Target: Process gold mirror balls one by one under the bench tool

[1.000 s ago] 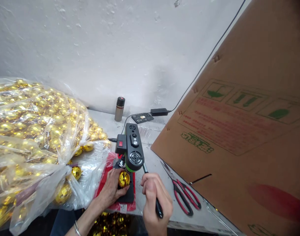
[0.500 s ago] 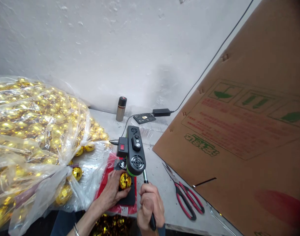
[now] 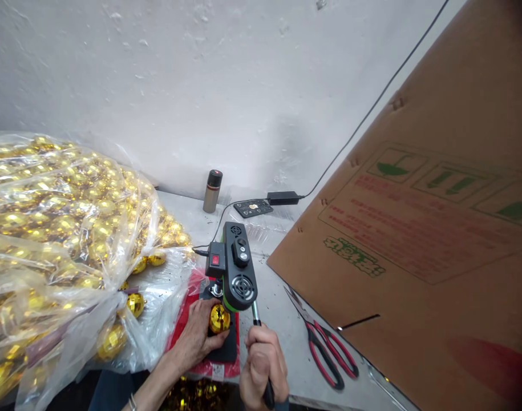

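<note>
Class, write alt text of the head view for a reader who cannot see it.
A left hand steadies a gold ball beneath a black machine, while the right hand grips its lever. A bag of gold balls lies left; scissors and a carton are right.

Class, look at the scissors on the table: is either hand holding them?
No, the scissors lie on the table, while the hands hold a gold ball and a lever.

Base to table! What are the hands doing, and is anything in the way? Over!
Left hand on gold ball. Right hand gripping black handle. Scissors off right, nothing visibly blocking. Over.
</note>
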Demonstrator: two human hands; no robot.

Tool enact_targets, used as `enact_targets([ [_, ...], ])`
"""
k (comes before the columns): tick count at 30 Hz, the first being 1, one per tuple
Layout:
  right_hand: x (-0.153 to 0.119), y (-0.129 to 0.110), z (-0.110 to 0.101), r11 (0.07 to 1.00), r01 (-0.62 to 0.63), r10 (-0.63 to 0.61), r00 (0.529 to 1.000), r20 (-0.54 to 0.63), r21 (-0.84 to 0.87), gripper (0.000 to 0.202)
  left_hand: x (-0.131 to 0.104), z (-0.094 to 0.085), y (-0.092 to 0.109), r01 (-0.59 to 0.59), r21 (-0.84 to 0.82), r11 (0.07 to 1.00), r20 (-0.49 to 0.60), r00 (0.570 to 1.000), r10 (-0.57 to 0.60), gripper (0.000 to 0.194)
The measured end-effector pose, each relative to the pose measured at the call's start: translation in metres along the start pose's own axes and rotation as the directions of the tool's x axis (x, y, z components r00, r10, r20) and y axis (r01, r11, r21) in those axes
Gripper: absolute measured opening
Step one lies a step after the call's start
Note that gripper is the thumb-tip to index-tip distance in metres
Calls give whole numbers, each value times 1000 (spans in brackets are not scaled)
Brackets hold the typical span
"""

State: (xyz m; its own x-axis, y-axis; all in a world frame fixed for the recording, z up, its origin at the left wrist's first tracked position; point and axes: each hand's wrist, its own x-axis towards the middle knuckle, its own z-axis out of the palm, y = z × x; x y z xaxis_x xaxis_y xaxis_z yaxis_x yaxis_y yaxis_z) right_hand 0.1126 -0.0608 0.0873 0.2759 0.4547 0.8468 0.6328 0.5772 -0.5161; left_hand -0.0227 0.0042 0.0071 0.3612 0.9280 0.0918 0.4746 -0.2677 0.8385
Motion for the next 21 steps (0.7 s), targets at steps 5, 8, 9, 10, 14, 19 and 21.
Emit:
enact_targets([
  [5,-3,4,0,1000,9,-9,1000,3,-5,34,0,3,-6,-20,-17,1000,-20,1000,20,50],
  [8,-4,7,2,1000,12,-12,1000,-11,11,34,0,4,-7,-36,-27,999,-29,999,36,53],
  [9,-4,7,3,1000,12,-12,1000,-20,17,34,1,4,-7,-35,-30,999,-34,999,34,53],
  [10,-4,8,4,1000,14,-13,999,-29,24,34,1,5,-7,-32,-34,999,-39,999,31,54],
  [14,-4,9,5,999,29,-28,999,-46,31,36,2,7,-7,-24,-46,999,-63,998,22,55],
  [19,-5,13,5,999,26,-25,999,-27,27,34,4,8,-7,-43,-50,998,-50,998,40,54],
  [21,-4,14,6,999,42,-41,998,-39,27,33,4,8,-7,-45,-48,998,-43,998,42,54],
])
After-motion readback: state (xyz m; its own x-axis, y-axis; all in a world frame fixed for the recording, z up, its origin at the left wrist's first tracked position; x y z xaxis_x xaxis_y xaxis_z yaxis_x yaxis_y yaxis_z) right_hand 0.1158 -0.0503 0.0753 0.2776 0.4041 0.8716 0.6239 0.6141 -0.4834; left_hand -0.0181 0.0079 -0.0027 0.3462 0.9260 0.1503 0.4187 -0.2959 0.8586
